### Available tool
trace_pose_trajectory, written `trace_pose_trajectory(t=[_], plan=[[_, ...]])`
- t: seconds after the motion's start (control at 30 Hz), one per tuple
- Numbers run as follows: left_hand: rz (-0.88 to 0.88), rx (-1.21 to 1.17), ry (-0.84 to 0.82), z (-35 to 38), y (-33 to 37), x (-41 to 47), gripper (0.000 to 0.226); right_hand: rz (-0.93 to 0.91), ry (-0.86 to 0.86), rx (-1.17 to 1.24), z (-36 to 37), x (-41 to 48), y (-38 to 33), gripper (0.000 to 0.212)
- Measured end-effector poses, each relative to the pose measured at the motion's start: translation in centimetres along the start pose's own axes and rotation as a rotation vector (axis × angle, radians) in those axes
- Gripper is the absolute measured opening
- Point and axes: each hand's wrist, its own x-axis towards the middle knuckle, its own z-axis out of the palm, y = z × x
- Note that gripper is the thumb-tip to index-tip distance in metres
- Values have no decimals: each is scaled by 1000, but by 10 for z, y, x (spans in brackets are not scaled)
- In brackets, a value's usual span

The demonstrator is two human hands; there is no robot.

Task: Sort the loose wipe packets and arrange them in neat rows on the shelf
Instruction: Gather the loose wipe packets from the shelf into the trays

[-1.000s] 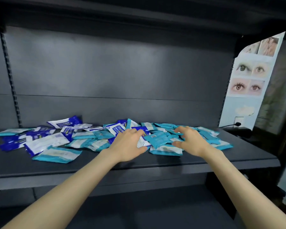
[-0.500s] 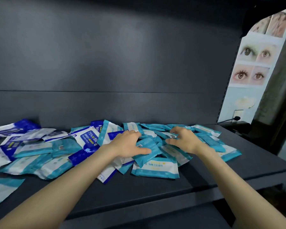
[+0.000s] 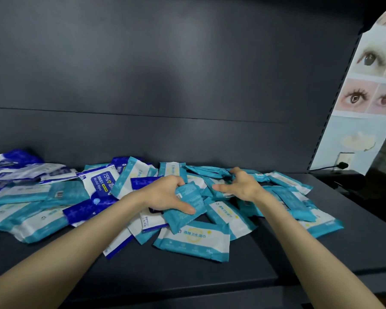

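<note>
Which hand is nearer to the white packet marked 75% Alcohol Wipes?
Left. The left hand is just right of the packet; the right hand lies farther right.

Two hands, one shelf, many wipe packets

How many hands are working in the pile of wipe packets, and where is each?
2. The left hand grips a teal packet at the middle of the pile; the right hand, just to its right, curls its fingers over other teal packets. No other hand shows.
</note>
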Motion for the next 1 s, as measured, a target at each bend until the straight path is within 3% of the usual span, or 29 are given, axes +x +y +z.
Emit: trace_pose_trajectory(t=[0.1, 0.2, 0.3, 0.37, 0.47, 0.53, 0.6, 0.67, 0.77, 0.9, 1.0], plan=[[11, -9, 79, -1, -3, 5, 49, 12, 4, 40, -5, 3, 4, 83], [40, -15, 173, -4, -4, 12, 48, 7, 19, 87, -10, 4, 10, 88], [8, 170, 283, -3, -1, 23, 59, -31, 69, 130, -13, 6, 11, 91], [-28, 225, 340, -3, -3, 28, 55, -67, 85, 133, -15, 6, 10, 90], [-37, 101, 338, -8, -10, 33, 45, -94, 56, 125, -21, 2, 8, 87], [-47, 33, 296, -10, -14, 35, 43, -97, -2, 123, -27, -1, 6, 71], [-78, 41, 277, -9, -16, 37, 46, -131, -52, 181, -34, -3, 4, 37], [-100, 80, 276, -8, -17, 40, 50, -168, -69, 282, -40, -2, 1, 25], [-148, 165, 264, -10, -16, 41, 55, -179, -33, 338, -42, 9, -3, 24], [-210, 262, 225, -14, -17, 45, 62, -125, 4, 212, -27, 40, -1, 20], [-277, 224, 236, -17, -19, 49, 69, -61, -65, 83, -17, 55, 0, 56]])
